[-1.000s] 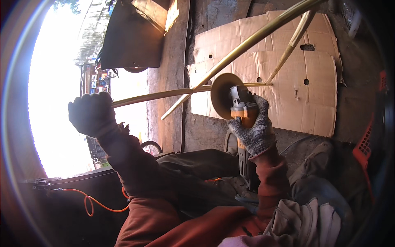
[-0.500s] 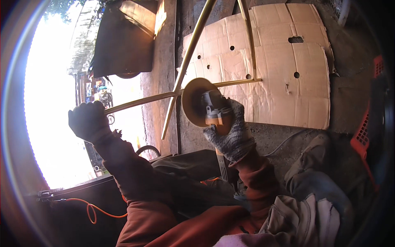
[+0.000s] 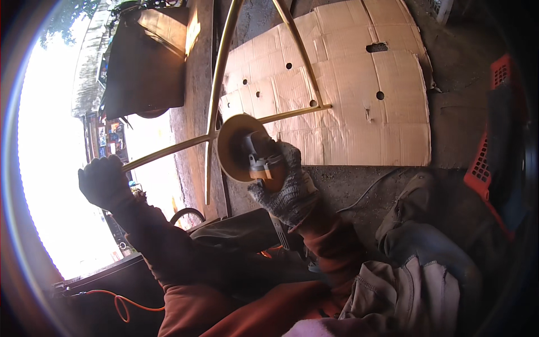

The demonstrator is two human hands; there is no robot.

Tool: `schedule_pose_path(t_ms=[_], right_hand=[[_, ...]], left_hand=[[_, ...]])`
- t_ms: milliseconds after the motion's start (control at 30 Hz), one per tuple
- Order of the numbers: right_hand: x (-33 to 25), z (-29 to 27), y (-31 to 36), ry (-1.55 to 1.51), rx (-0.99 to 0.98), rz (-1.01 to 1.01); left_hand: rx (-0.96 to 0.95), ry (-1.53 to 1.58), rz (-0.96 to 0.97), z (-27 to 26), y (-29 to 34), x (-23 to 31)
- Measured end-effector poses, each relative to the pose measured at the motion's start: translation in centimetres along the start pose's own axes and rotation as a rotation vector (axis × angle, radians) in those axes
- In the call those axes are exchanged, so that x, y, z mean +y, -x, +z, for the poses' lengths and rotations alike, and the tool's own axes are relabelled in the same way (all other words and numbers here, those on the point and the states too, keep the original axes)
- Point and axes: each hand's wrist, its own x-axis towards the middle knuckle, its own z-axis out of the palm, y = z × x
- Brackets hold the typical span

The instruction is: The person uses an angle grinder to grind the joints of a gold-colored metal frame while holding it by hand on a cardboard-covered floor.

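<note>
My right hand, in a grey knit glove, is wrapped round an angle grinder with an orange and grey body. Its wide round tan disc faces the joint of a brass-coloured metal frame made of several thin bars. I cannot tell whether the disc touches the metal. At the left, my gloved left hand is closed round the end of one bar, holding the frame. The lower part of the grinder passes behind my right wrist.
Flattened cardboard with holes lies on the ground beyond the frame. At the right stands a red plastic crate. A dark panel stands at the upper left beside bright daylight. An orange cord loops at the lower left.
The whole view has shifted, so the frame, hands and cardboard sit further left in the picture. Both hands keep their hold, and the disc stays by the joint.
</note>
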Motion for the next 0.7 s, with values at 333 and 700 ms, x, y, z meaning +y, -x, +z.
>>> schedule_pose_path(t_ms=[333, 700], right_hand=[[6.9, -2.8, -1.3, -0.255, 0.255, 0.228], [6.6, -2.8, -1.4, -0.326, 0.301, 0.219]], left_hand=[[0.015, 0.197, 0.085, 6.1, 0.8, -0.1], [-0.052, 0.061, 0.133, 4.8, 1.8, -0.7]])
